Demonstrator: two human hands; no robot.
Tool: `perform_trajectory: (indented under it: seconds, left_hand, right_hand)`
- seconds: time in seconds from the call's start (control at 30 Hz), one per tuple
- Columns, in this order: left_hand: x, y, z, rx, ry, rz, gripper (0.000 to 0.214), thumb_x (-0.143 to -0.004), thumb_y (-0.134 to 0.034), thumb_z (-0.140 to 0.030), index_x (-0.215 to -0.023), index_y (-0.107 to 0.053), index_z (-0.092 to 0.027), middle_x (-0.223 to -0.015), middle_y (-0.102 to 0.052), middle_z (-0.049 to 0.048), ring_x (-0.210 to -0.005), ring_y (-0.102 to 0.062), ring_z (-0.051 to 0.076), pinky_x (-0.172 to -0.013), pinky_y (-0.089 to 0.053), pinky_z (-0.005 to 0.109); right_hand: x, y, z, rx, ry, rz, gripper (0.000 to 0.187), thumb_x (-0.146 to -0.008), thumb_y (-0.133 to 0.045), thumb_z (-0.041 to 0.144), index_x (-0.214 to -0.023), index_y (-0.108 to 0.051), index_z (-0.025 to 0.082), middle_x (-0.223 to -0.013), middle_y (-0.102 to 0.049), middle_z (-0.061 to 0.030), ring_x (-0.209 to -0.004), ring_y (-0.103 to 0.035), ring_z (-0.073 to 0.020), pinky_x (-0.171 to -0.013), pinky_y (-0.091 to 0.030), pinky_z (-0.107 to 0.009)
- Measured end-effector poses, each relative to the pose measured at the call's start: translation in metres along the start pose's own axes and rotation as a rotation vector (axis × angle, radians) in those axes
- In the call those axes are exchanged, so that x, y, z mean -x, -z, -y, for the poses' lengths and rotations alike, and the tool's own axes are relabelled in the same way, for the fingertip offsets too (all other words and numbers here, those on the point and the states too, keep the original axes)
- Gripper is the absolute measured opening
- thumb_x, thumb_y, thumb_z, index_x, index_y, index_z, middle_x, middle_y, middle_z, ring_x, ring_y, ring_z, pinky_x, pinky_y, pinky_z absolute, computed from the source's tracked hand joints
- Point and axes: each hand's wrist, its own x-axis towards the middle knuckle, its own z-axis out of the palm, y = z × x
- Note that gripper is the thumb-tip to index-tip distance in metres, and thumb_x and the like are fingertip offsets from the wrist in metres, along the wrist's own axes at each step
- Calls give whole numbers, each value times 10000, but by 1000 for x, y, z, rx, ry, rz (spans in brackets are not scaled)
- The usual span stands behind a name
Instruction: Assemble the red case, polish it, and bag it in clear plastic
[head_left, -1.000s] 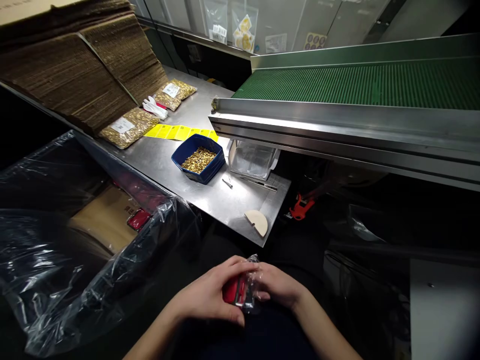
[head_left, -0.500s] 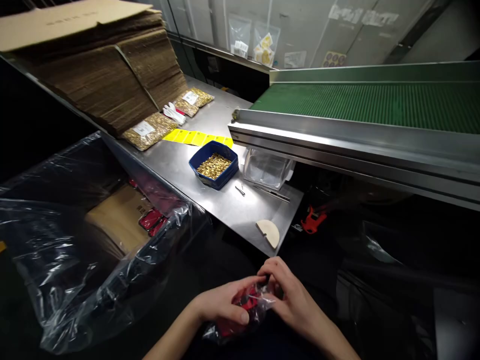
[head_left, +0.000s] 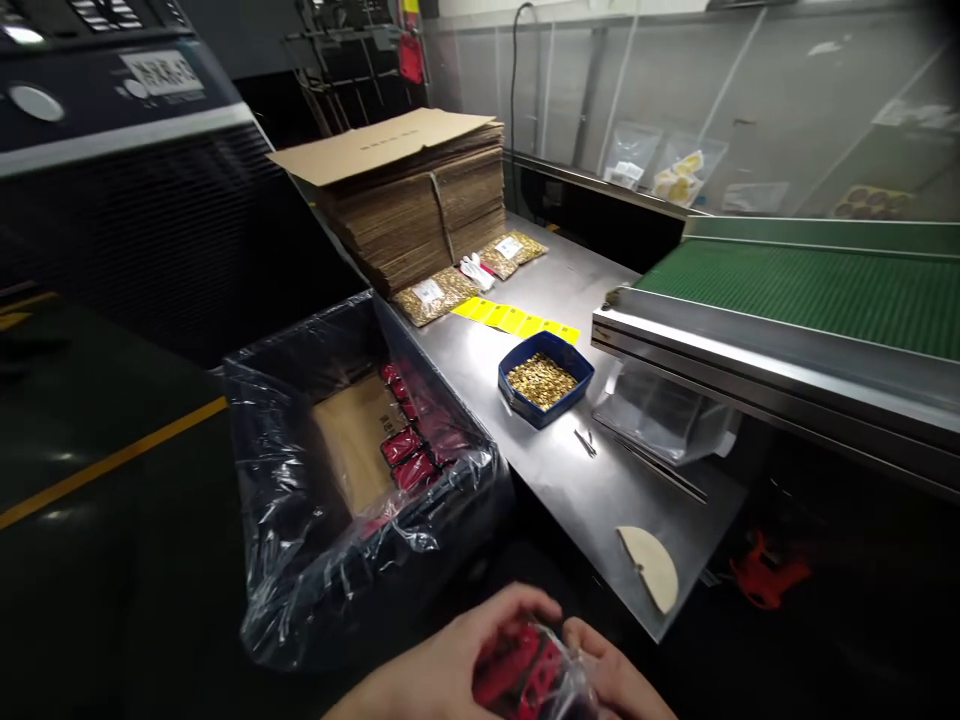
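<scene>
At the bottom of the head view, my left hand [head_left: 442, 665] is wrapped around a red part in a clear plastic bag [head_left: 536, 672]. The red part has dark edges and holes; its exact kind I cannot make out. My right hand [head_left: 619, 680] closes on the bag's right side, its fingers bent against the crinkled plastic. Ahead and to the left stands a plastic-lined bin [head_left: 259, 560], with several red bagged parts [head_left: 412, 470] lying along its right side on brown cardboard [head_left: 349, 440].
A metal table [head_left: 540, 475] bears a blue tray [head_left: 544, 415] of small brass-coloured pieces, a beige half-disc [head_left: 651, 570], yellow labels [head_left: 514, 320], bags of brass pieces [head_left: 435, 300] and stacked cardboard [head_left: 405, 215]. A green conveyor [head_left: 810, 290] juts in from the right.
The view has swung left, so the table and bin appear farther right and the floor on the left shows. Both hands have stayed on the bagged red part, now lower in view.
</scene>
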Motion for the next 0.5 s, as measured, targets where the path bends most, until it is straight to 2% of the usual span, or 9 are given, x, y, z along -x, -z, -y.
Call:
perform_trajectory:
  seconds: [0.03, 0.1, 0.2, 0.27, 0.33, 0.4, 0.43, 0.47, 0.5]
  left_hand:
    - [7, 6, -14, -19, -71, -28, 965, -597, -935, -556, -1416, -485, -313, -1197, -629, 69, -1097, -614, 289, -987, -483, 422]
    - [16, 18, -38, -164, -215, -67, 844, -722, -864, -557, -1440, -473, -345, -1219, -596, 85, -1088, -627, 286, -963, -513, 428]
    - [23, 31, -62, -645, -390, -181, 545, -800, -813, -499, -1282, -637, -318, -1181, -551, 117, -1005, -615, 277, -859, -550, 401]
    - [28, 38, -69, -924, -479, -276, 462, -800, -808, -484, -1193, -673, -283, -1120, -536, 126, -958, -597, 277, -786, -554, 381]
    - [34, 53, -75, -1064, -513, -353, 423, -819, -783, -460, -1163, -653, -251, -1091, -532, 129, -940, -595, 275, -749, -555, 364]
    - [39, 83, -84, -1130, -461, -474, 341, -858, -728, -416, -1126, -627, -230, -1127, -529, 128, -929, -601, 257, -751, -554, 350]
    - [41, 105, -89, -1162, -404, -565, 280, -882, -688, -395, -1087, -616, -220, -1161, -526, 126, -907, -602, 238, -751, -549, 343]
    - [41, 132, -95, -1205, -289, -688, 221, -916, -639, -412, -1029, -611, -224, -1184, -527, 109, -919, -603, 234, -797, -540, 357]
    - [39, 162, -101, -1249, -168, -812, 249, -933, -606, -468, -977, -602, -222, -1140, -540, 87, -920, -604, 237, -822, -529, 366]
  right_hand:
    - [-8, -12, 4, -40, -26, 24, 466, -638, -921, 521, -760, -594, 211, -553, -382, 75, -482, -265, -60, -495, -277, -189]
    - [-24, -38, 16, -107, -56, 52, 395, -688, -897, 495, -785, -634, 217, -595, -438, 49, -519, -369, -82, -525, -367, -190]
    - [-45, -70, 32, -139, -45, 84, 334, -727, -880, 465, -854, -700, 213, -734, -566, 6, -637, -528, -109, -613, -466, -210]
    - [-55, -80, 40, -43, -27, 163, 410, -745, -856, 519, -984, -746, 205, -868, -655, -40, -760, -624, -147, -729, -519, -260]
    - [-61, -80, 46, 227, 34, 224, 517, -785, -800, 588, -1138, -747, 213, -1071, -706, -104, -924, -680, -217, -854, -539, -341]
    - [-65, -69, 54, 604, 189, 124, 480, -848, -736, 585, -1192, -740, 251, -1214, -700, -122, -1039, -677, -267, -925, -533, -384]
    - [-67, -60, 58, 793, 273, 17, 421, -883, -701, 565, -1176, -743, 267, -1221, -704, -116, -1055, -673, -275, -927, -534, -384]
    - [-70, -50, 64, 956, 349, -117, 371, -909, -666, 551, -1153, -744, 281, -1196, -715, -107, -1048, -674, -278, -913, -537, -376]
    - [-74, -38, 70, 1089, 408, -257, 339, -932, -630, 543, -1133, -740, 293, -1161, -726, -95, -1033, -677, -277, -896, -537, -369]
